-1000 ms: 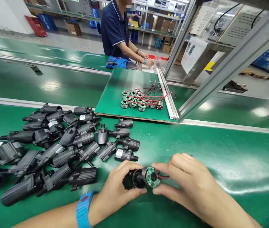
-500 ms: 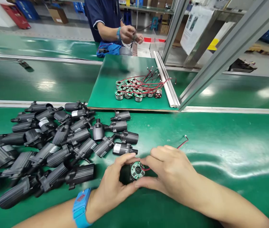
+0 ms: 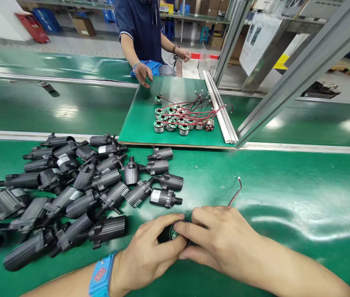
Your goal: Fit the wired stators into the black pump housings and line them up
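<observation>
My left hand (image 3: 150,249), with a blue band at the wrist, is wrapped round a dark round housing near the front of the green table (image 3: 286,177). Inside the housing a bit of green circuit board (image 3: 174,233) shows. My right hand (image 3: 221,237) is closed at the same housing, its index finger over the opening and covering most of the board. From behind my right hand a red and black wire (image 3: 235,194) runs out, ending in a small white connector. The underside of the housing is hidden by my fingers.
Many black ribbed housings (image 3: 80,181) lie piled at the left. Beyond them, a green board (image 3: 138,123) bears several wired round parts (image 3: 171,123) and white rails (image 3: 220,107). A metal post (image 3: 299,70) slants at the right. Across the table stands a person (image 3: 144,37).
My right index finger has moved over the board, which is now mostly covered. The person opposite has parted their hands, one reaching to the green board, where another round part now stands at the back.
</observation>
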`<action>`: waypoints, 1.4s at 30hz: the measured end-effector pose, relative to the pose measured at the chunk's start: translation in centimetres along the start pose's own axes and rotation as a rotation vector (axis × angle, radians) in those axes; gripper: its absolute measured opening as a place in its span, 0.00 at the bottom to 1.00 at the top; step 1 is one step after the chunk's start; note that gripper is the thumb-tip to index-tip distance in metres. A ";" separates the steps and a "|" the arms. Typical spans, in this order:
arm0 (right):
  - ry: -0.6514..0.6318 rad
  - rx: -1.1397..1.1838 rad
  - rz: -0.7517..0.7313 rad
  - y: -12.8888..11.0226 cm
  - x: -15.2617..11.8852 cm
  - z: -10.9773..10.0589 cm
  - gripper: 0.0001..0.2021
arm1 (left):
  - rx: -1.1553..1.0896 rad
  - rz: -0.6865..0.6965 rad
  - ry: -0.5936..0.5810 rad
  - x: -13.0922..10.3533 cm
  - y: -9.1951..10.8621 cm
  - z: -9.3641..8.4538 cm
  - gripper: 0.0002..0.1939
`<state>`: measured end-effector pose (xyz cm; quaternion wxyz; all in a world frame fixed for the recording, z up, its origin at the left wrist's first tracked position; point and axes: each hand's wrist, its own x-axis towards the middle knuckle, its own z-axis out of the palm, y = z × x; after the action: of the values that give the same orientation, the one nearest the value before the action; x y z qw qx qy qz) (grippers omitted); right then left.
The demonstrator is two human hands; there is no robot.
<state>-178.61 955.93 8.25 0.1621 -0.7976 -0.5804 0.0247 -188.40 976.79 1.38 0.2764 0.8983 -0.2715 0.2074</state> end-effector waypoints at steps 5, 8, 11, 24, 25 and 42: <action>-0.178 0.148 0.105 0.0 0.1 -1.8 0.10 | 0.007 -0.025 -0.020 0.6 0.2 0.5 0.10; -0.125 0.211 0.129 0.0 0.2 -1.3 0.08 | -0.144 -0.037 0.065 0.4 -0.1 1.1 0.19; 0.030 0.126 0.123 -0.2 0.2 0.1 0.08 | -0.227 -0.059 0.083 0.1 -0.2 1.4 0.22; -0.226 -0.020 0.184 1.4 -2.0 0.0 0.27 | -0.154 -0.201 -0.145 1.0 -0.5 0.1 0.14; -0.216 -0.032 0.220 1.8 -2.5 0.6 0.24 | -0.039 -0.156 -0.104 1.3 -0.7 -0.4 0.12; 0.458 -0.622 0.690 11.5 -10.4 1.7 0.31 | 0.355 -0.088 -0.190 0.9 -1.7 -0.3 0.12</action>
<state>-171.84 943.51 1.83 0.0225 -0.9381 -0.2133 -0.2721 -186.76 977.78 1.42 0.0955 0.9594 -0.2163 0.1539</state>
